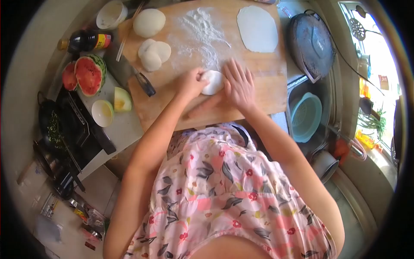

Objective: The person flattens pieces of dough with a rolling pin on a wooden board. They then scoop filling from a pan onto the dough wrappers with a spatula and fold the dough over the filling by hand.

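Note:
On the wooden board (172, 103) lies a small round of white dough (213, 83). My left hand (194, 82) pinches the left edge of this round. At its right side my right hand (239, 84) is flat with the fingers stretched out. A rolling pin (206, 106) lies slanted below the dough, its right end hidden at my right hand. Loose flour (202, 28) is spread behind the hands. Further left are a dough ball (149, 23) and several overlapping dough rounds (152, 61). One large flat dough sheet (258, 29) lies at the back right.
A knife handle (145, 84) and chopsticks (125, 41) are at the board's left. Beyond are cut watermelon (90, 75), a dark bottle (88, 41) and a wok (54, 129). On the right are a black pan (311, 45) and a sink with a teal basin (306, 117).

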A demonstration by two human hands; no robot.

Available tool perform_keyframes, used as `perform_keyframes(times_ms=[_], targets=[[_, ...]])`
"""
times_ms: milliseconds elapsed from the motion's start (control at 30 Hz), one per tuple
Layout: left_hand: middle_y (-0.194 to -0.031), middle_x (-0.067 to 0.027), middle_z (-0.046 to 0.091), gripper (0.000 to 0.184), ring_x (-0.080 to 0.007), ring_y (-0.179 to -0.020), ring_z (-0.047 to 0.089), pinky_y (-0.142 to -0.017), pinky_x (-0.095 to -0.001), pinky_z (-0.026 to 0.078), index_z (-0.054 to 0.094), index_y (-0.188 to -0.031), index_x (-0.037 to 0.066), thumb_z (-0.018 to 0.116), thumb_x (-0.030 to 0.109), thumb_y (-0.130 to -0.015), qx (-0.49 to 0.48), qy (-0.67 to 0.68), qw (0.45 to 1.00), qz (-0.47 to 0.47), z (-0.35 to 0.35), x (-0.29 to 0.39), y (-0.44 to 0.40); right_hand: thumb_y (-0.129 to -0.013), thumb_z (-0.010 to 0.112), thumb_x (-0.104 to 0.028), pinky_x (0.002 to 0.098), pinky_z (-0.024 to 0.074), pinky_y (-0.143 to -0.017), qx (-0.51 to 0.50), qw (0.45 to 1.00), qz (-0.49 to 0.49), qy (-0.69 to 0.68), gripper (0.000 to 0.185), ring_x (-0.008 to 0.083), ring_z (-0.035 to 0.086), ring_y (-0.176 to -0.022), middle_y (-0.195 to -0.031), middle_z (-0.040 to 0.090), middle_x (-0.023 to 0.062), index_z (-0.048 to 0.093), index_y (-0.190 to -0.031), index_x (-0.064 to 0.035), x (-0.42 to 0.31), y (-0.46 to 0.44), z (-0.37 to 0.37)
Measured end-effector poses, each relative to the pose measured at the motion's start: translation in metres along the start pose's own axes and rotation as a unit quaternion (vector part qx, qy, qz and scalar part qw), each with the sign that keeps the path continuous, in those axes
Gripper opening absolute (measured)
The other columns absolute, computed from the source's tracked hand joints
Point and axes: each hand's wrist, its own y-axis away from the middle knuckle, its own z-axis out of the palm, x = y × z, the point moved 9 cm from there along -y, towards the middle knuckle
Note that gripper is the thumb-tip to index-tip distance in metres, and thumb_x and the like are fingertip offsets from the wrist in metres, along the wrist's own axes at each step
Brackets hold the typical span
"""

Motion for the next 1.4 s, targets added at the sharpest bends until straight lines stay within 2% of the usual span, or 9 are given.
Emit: perform_keyframes(times_ms=[200, 433, 467, 567, 767, 1033, 1200, 1300, 1400], targets=[[-0.084, -0.02, 0.067, 0.028, -0.039, -0.08, 0.064, -0.072, -0.0464, 0.051, 0.068, -0.094, 0.003, 0.064, 0.029, -0.086, 0.058, -0.186, 0.98, 0.031, -0.013, 0.041, -0.012, -0.098, 0.039, -0.033, 0.0532, 0.0176, -0.114, 0.105, 0.993, 0.036, -0.033, 0.051, 0.0239, 0.03, -0.141, -0.152, 0.034, 0.0086, 0.036, -0.146, -0.018, -0.024, -0.09, -0.017], [-0.099, -0.0188, 0.068, 0.039, -0.0354, -0.092, 0.066, -0.081, -0.0426, 0.052, 0.062, -0.112, 0.004, 0.07, 0.025, -0.079, -0.022, 0.127, 0.991, -0.027, 0.02, -0.025, -0.007, -0.092, 0.046, -0.03, 0.0549, 0.0209, -0.113, 0.0, 1.0, 0.01, 0.025, 0.055, 0.0212, 0.029, -0.142, -0.153, 0.033, 0.0065, 0.04, -0.145, -0.0162, 0.0, -0.017, -0.008], [-0.102, -0.0196, 0.067, 0.05, -0.0361, -0.093, 0.065, -0.082, -0.0442, 0.051, 0.058, -0.118, 0.005, 0.072, 0.027, -0.076, -0.031, -0.082, 0.996, 0.016, 0.002, 0.017, 0.006, -0.094, 0.044, -0.03, 0.0548, 0.0197, -0.114, 0.035, 0.999, 0.016, 0.011, 0.052, 0.0214, 0.026, -0.143, -0.154, 0.031, 0.0062, 0.039, -0.145, -0.0168, -0.009, -0.045, -0.019], [-0.099, -0.0203, 0.067, 0.033, -0.0363, -0.095, 0.064, -0.08, -0.0463, 0.05, 0.065, -0.105, 0.003, 0.065, 0.027, -0.082, 0.05, -0.265, 0.96, 0.069, -0.009, 0.056, -0.01, -0.096, 0.042, -0.03, 0.0546, 0.0185, -0.114, 0.126, 0.99, 0.047, -0.031, 0.051, 0.0217, 0.025, -0.144, -0.155, 0.03, 0.0063, 0.039, -0.145, -0.0173, -0.013, -0.111, -0.021], [-0.089, -0.0208, 0.068, 0.032, -0.0369, -0.085, 0.066, -0.075, -0.0468, 0.051, 0.065, -0.097, -0.002, 0.068, 0.026, -0.082, 0.113, 0.087, 0.99, 0.001, -0.009, -0.001, -0.01, -0.093, 0.045, -0.03, 0.0522, 0.0207, -0.114, -0.024, 0.999, 0.007, 0.026, 0.053, 0.0203, 0.028, -0.143, -0.153, 0.033, 0.0048, 0.042, -0.144, -0.0173, 0.007, 0.005, -0.008], [-0.087, -0.0213, 0.068, 0.026, -0.0417, -0.085, 0.064, -0.074, -0.0473, 0.051, 0.069, -0.09, 0.003, 0.064, 0.027, -0.084, 0.028, -0.226, 0.974, 0.009, -0.005, 0.046, -0.015, -0.095, 0.042, -0.033, 0.0555, 0.0174, -0.114, 0.13, 0.989, 0.042, -0.051, 0.052, 0.0235, 0.026, -0.143, -0.153, 0.033, 0.006, 0.039, -0.145, -0.0171, -0.016, -0.112, -0.026], [-0.087, -0.0219, 0.068, 0.027, -0.0378, -0.085, 0.066, -0.076, -0.0447, 0.051, 0.068, -0.092, 0.001, 0.064, 0.025, -0.082, 0.11, 0.026, 0.993, 0.014, -0.019, 0.015, -0.004, -0.093, 0.043, -0.033, 0.0539, 0.0178, -0.114, -0.034, 0.999, 0.017, 0.003, 0.056, 0.0217, 0.029, -0.142, -0.152, 0.036, 0.0059, 0.038, -0.146, -0.016, 0.009, 0.021, -0.007], [-0.089, -0.0212, 0.068, 0.027, -0.0376, -0.084, 0.066, -0.076, -0.0453, 0.051, 0.069, -0.091, 0.002, 0.068, 0.026, -0.078, -0.074, -0.003, 0.997, -0.003, 0.01, 0.002, 0.0, -0.091, 0.046, -0.028, 0.0547, 0.0201, -0.113, 0.005, 1.0, 0.021, -0.012, 0.055, 0.0231, 0.03, -0.141, -0.15, 0.039, 0.0056, 0.04, -0.145, -0.0158, 0.002, 0.001, -0.011], [-0.086, -0.0227, 0.067, 0.024, -0.0405, -0.084, 0.064, -0.072, -0.0473, 0.05, 0.068, -0.087, 0.002, 0.066, 0.024, -0.077, -0.001, -0.122, 0.993, 0.001, -0.003, 0.037, -0.011, -0.095, 0.043, -0.031, 0.0562, 0.0183, -0.114, 0.077, 0.996, 0.026, -0.032, 0.054, 0.025, 0.029, -0.142, -0.152, 0.034, 0.0067, 0.035, -0.146, -0.0169, -0.018, -0.086, -0.02]])
